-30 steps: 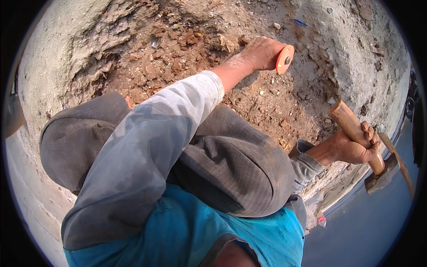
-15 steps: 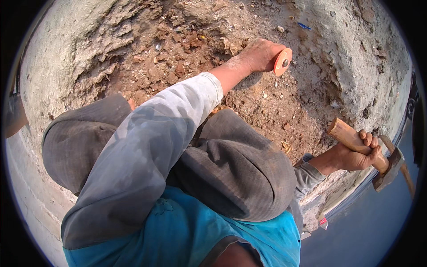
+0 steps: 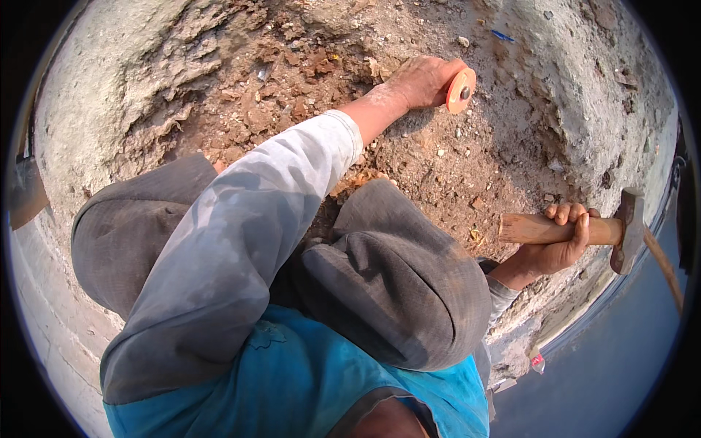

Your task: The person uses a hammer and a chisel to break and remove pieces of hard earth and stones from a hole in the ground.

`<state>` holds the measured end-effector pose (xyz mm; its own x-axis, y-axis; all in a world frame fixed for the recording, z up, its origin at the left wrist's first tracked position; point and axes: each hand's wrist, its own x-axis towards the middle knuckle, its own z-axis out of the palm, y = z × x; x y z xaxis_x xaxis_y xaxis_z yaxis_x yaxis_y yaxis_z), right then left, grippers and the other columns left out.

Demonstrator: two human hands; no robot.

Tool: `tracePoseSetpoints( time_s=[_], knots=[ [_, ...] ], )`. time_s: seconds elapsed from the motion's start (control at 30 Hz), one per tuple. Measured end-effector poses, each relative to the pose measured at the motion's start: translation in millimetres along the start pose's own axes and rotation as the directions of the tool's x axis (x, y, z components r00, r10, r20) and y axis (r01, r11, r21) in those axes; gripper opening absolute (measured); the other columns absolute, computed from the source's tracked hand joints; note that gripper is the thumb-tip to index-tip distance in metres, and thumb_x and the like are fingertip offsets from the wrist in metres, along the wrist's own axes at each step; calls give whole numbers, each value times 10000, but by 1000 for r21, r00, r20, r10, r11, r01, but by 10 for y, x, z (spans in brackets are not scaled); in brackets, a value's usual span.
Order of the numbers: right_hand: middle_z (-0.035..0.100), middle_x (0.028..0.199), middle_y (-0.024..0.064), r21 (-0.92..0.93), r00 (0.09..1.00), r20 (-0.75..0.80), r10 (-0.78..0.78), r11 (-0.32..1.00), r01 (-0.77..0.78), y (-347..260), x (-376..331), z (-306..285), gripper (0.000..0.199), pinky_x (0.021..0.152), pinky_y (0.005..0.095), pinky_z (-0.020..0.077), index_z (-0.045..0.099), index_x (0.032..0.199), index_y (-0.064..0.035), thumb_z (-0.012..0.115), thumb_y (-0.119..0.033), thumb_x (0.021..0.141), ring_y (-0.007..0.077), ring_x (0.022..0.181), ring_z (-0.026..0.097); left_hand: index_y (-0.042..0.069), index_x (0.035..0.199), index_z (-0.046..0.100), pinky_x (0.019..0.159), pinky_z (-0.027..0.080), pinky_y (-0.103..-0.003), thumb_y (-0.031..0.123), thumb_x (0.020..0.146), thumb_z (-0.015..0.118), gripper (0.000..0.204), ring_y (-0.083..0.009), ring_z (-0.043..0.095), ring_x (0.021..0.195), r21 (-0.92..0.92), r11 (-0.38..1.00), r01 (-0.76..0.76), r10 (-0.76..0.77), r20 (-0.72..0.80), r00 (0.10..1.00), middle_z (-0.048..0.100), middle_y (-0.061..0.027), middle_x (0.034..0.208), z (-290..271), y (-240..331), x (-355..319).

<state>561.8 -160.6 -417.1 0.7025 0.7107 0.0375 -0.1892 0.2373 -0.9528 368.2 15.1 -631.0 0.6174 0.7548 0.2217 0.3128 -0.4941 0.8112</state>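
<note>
The wooden-handled, grey metal hammer [image 3: 606, 231] has been turned near level at frame right, clenched in the right hand [image 3: 556, 250], head outermost. Up-left of its butt, upper centre, the orange disc-topped tool [image 3: 457, 99] is seemingly gripped by the closed left hand [image 3: 422, 82], shaft hidden.

Bright, hard sunlight; distinct shadows across the pale sleeve [image 3: 241, 241]; fisheye-bent edges, black corners; little blur

R grip [image 3: 561, 252] w/ hammer [image 3: 604, 231]
</note>
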Motion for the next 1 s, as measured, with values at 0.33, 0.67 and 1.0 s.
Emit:
tracePoseSetpoints(
  time_s=[0.33, 0.67, 1.0],
  knots=[
    [603, 699, 54, -535, 760, 53, 647, 661, -526, 873, -740, 358, 248, 458, 279, 489, 514, 1052, 15, 661, -61, 866, 134, 503, 579, 113, 1218, 529, 766, 546, -462, 232, 744, 816, 567, -377, 671, 889, -34, 991, -132, 129, -85, 988, 685, -156, 936, 81, -136, -20],
    [497, 722, 7, -14, 993, -121, -16, 1000, 15, 455, -70, 510, 122, 582, 314, 504, 450, 1004, -89, 554, -123, 951, 124, 612, 520, 114, 1253, 519, 795, 531, -464, 193, 755, 795, 574, -360, 661, 925, -51, 998, -43, 41, -27, 999, 681, -144, 978, 72, -115, -78],
    [583, 670, 52, -524, 652, -128, 747, 507, -684, 1193, -1056, 88, 149, 441, 299, 514, 532, 949, -10, 637, -56, 855, 144, 510, 586, 85, 938, 655, 797, 542, -435, 213, 736, 782, 271, -324, 664, 899, -13, 995, -100, 99, -13, 995, 686, -116, 907, -127, -34, -133]
  ],
)
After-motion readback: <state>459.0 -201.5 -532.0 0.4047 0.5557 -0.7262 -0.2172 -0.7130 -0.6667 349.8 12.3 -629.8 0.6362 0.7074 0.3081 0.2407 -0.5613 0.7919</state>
